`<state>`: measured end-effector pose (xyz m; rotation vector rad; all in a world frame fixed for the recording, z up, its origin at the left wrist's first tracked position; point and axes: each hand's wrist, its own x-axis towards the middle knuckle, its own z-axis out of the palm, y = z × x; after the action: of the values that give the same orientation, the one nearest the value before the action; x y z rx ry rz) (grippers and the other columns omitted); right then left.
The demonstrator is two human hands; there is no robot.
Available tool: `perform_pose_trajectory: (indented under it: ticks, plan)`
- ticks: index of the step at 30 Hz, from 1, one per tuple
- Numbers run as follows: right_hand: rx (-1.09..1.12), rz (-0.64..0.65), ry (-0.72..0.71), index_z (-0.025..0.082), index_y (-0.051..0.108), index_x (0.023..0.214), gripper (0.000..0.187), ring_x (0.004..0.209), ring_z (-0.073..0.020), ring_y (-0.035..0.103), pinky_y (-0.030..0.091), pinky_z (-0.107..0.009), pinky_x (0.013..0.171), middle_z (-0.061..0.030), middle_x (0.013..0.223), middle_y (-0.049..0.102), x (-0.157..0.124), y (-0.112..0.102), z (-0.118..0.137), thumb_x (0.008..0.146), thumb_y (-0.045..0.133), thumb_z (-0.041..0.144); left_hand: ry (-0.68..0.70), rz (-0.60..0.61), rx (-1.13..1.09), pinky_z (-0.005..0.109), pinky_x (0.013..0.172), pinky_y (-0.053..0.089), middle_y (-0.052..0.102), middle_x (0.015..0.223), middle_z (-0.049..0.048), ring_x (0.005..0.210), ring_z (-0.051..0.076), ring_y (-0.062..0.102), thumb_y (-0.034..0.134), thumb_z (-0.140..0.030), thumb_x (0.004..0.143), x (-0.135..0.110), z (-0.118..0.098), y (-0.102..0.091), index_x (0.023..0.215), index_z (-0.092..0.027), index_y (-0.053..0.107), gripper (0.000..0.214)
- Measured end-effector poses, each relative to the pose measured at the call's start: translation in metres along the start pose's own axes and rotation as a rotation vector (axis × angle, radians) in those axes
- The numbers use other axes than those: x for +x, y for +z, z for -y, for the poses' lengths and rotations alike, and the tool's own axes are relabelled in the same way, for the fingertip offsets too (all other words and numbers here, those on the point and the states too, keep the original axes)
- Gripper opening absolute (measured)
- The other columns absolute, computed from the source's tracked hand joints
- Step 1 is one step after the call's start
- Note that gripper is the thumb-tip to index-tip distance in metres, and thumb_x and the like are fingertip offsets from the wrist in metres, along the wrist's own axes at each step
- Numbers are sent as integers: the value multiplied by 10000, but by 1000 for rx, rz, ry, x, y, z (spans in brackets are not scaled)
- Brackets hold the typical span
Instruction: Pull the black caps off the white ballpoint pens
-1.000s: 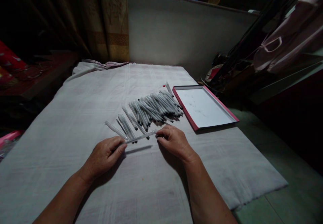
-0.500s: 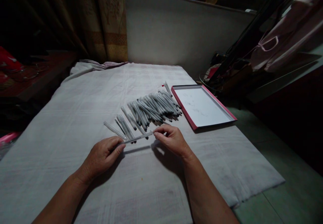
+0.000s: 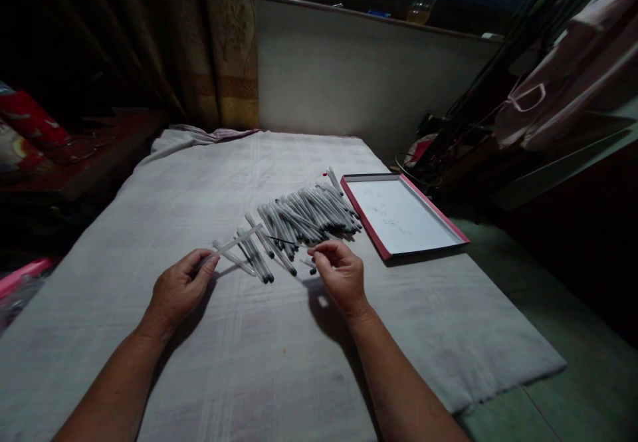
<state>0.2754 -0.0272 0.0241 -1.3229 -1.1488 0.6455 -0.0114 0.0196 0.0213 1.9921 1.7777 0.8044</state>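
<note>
A pile of several grey pens (image 3: pixel 304 215) with dark tips lies on a pale cloth (image 3: pixel 279 335). My left hand (image 3: pixel 179 289) pinches one end of a clear pen barrel (image 3: pixel 238 241) that slants up to the right. My right hand (image 3: pixel 339 272) is closed in a pinch on a thin dark refill (image 3: pixel 282 240) that points left toward the barrel's free end; the two parts are apart. A small dark cap (image 3: pixel 310 265) lies on the cloth next to the right thumb.
An open, shallow red-edged box (image 3: pixel 401 215) lies right of the pile, near the cloth's right edge. Beyond that edge is bare floor. A curtain and low wall stand behind. Red packages sit on a dark shelf at far left.
The pen held between both hands has come apart: the left hand moved left and up with the barrel, the right hand now holds the thin refill. The view tilted slightly down.
</note>
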Motion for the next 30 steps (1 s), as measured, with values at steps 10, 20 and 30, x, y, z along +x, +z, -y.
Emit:
perform_pose_trajectory:
  ticks: [10, 20, 30]
  plan:
    - [-415, 334, -269, 244, 730, 867, 194, 861, -235, 699, 529, -363, 859, -69, 886, 777, -12, 16, -8, 741, 620, 145, 103, 82, -187, 256, 673, 530, 737, 821, 20, 720, 179, 674, 503, -637, 842, -9, -10, 15, 958, -213, 692, 479]
    - [95, 384, 254, 196, 674, 803, 387, 508, -141, 603, 447, -235, 511, -7, 581, 667, -11, 13, 0, 824, 627, 579, 362, 155, -160, 278, 788, 556, 765, 917, 44, 822, 182, 710, 501, -542, 925, -22, -26, 22, 1017, -236, 719, 387]
    - [19, 501, 250, 197, 641, 599, 418, 439, -107, 508, 392, -229, 482, 28, 466, 571, -2, -4, 8, 795, 689, 562, 448, 296, -33, 281, 654, 505, 694, 712, 20, 661, 168, 636, 427, -551, 948, -17, -26, 9, 780, -232, 666, 433]
